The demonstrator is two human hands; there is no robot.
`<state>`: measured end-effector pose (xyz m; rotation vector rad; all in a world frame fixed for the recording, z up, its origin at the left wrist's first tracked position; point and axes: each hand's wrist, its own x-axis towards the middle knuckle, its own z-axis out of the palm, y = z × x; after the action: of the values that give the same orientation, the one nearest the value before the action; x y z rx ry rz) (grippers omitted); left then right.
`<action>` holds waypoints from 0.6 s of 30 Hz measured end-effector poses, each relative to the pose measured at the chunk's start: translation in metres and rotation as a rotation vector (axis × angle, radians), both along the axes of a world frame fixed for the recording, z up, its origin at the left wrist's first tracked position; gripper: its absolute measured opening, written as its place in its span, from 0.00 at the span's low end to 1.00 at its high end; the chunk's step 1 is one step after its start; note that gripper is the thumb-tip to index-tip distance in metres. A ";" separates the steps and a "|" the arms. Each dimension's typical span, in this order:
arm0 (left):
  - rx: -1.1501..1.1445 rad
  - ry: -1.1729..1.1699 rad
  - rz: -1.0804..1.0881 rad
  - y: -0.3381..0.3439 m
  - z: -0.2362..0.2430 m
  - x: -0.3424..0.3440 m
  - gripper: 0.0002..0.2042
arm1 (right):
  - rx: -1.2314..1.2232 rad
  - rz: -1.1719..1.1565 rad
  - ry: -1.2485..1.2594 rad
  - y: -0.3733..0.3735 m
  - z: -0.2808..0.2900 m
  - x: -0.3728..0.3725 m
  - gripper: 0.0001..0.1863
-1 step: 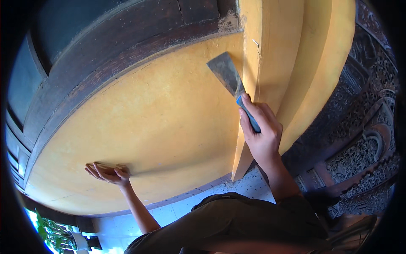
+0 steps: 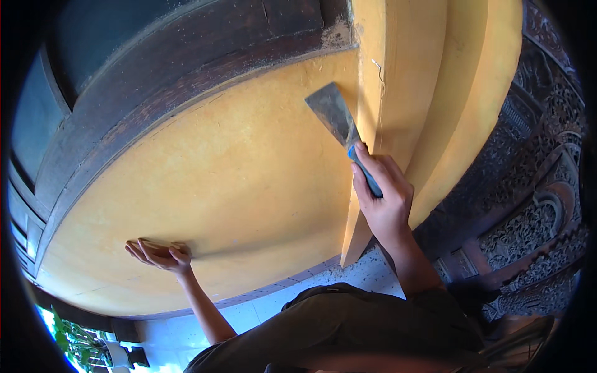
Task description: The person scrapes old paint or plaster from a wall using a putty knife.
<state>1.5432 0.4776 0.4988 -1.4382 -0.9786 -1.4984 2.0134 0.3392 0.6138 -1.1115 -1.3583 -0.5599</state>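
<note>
My right hand is wrapped round the dark blue handle of a putty knife. Its wide, stained metal blade points up and to the left, in front of the yellow wall close to the corner with a yellow pillar. Whether the blade's edge touches the wall, I cannot tell. Lower on the left, my left hand rests against the same wall with its fingers stretched out and the thumb apart. It appears to hold nothing.
Dark, worn wooden framing runs above the wall. Carved dark wood stands at the right, beyond the pillar. Crumbs lie on the pale tiled floor below the pillar. A green potted plant is at the lower left.
The putty knife and my right hand have shifted slightly downward along the wall. My left hand has stayed in place.
</note>
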 end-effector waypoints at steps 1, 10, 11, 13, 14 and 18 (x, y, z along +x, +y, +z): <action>-0.005 -0.008 0.003 0.000 -0.001 0.000 0.39 | -0.024 0.022 0.027 -0.001 -0.005 -0.003 0.23; -0.004 0.006 0.006 0.000 0.004 0.002 0.38 | -0.024 0.010 0.001 0.006 -0.004 -0.008 0.25; -0.016 0.018 0.014 -0.002 0.002 0.000 0.38 | 0.048 0.042 -0.021 0.011 -0.009 -0.009 0.24; -0.008 -0.003 0.006 -0.003 0.006 0.006 0.38 | 0.025 0.029 -0.024 0.008 0.001 -0.009 0.24; 0.001 -0.013 -0.009 -0.003 0.008 0.009 0.38 | 0.002 0.010 -0.017 0.006 0.009 -0.009 0.24; -0.003 -0.007 0.000 -0.005 0.006 0.003 0.37 | 0.012 0.007 -0.042 0.004 0.024 -0.024 0.23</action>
<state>1.5467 0.4728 0.5045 -1.4358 -0.9857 -1.5037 1.9891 0.3428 0.6376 -1.0901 -1.3929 -0.5887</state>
